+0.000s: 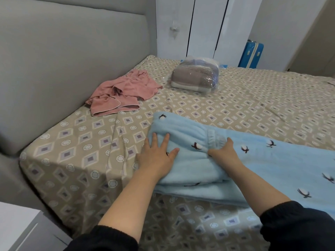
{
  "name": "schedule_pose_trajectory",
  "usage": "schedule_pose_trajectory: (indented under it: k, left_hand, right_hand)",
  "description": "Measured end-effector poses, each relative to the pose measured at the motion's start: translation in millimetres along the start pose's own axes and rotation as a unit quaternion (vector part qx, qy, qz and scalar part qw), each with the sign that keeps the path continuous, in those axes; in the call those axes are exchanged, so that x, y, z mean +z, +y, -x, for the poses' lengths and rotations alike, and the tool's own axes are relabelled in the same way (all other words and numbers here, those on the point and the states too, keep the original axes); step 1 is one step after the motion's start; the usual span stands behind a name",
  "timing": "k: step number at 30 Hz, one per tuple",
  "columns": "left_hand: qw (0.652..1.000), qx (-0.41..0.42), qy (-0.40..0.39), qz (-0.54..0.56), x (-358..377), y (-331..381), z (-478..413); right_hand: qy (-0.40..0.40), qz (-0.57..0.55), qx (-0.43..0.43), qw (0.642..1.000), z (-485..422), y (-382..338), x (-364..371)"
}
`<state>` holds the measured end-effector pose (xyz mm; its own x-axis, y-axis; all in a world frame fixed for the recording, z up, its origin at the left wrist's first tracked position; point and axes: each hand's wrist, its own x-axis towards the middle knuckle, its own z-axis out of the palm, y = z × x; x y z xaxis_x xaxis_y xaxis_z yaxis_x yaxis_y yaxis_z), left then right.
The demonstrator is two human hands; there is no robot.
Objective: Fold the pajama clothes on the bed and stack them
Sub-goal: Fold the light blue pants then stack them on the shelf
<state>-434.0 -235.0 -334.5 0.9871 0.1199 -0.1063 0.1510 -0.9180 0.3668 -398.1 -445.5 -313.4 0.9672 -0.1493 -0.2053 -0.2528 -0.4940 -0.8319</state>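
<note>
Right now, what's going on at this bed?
A person is partway through folding a blue pajama garment on the bed. The left grip presses flat on its folded end, while the right grip curls into the fabric by the elastic band. A pink pajama garment lies crumpled and unfolded near the headboard, with a plastic-wrapped bundle farther back. Nothing is stacked yet.

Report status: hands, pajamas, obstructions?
Left hand flat on blue pajama, right hand gripping its waistband. Blue pajama partly folded; pink pajama crumpled by headboard, unfolded. Nothing in the way.
</note>
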Motion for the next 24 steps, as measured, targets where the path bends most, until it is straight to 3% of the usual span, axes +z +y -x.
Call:
schedule_pose_trajectory:
  k: [2, 5, 9, 13, 18, 21, 24]
  left_hand:
    - [1.000, -0.002, 0.016, 0.026, -1, -3, 0]
    - [0.982, -0.054, 0.059, 0.169, -11, -13, -1]
    - [0.944, -0.128, 0.046, 0.301, -27, -34, -5]
    - [0.916, -0.130, 0.012, 0.380, -30, -46, -3]
    - [0.904, -0.107, -0.004, 0.414, -28, -49, -1]
    - [0.902, -0.101, -0.017, 0.420, -25, -52, -1]
    - [0.908, -0.074, -0.007, 0.413, -21, -57, -1]
  right_hand:
    - [0.031, 0.080, -0.041, 0.995, 2, -6, 3]
    - [0.124, 0.248, -0.206, 0.938, 4, -20, 10]
    - [0.095, 0.245, -0.304, 0.916, -9, -56, 28]
    - [0.034, 0.287, -0.326, 0.900, -43, -95, 53]
    - [-0.075, 0.268, -0.238, 0.931, -81, -124, 95]
    - [-0.062, 0.323, -0.233, 0.915, -97, -127, 119]
    - [0.016, 0.408, -0.259, 0.875, -109, -126, 128]
